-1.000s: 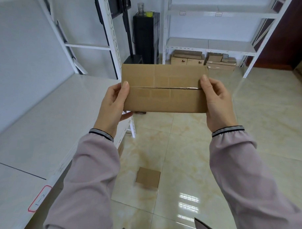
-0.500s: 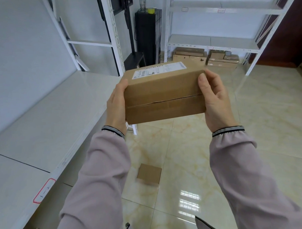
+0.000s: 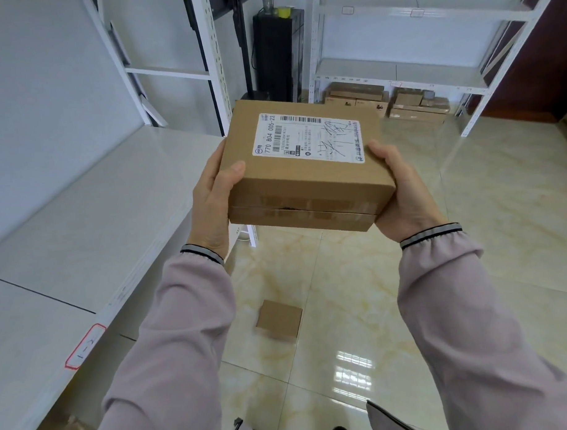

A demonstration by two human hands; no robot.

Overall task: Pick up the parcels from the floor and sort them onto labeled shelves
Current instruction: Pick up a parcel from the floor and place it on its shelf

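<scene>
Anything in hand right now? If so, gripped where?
Yes: a cardboard parcel, label side up, held by both hands. The left hand grips its left end with the thumb on top; the right hand cups its right end.

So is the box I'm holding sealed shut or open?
Shut. The box has tape along the seam on its near side, flaps closed, though a small dark gap shows mid-seam.

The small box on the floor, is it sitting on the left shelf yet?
No, the small box lies on the floor tiles below the held parcel, apart from the left shelf.
</scene>
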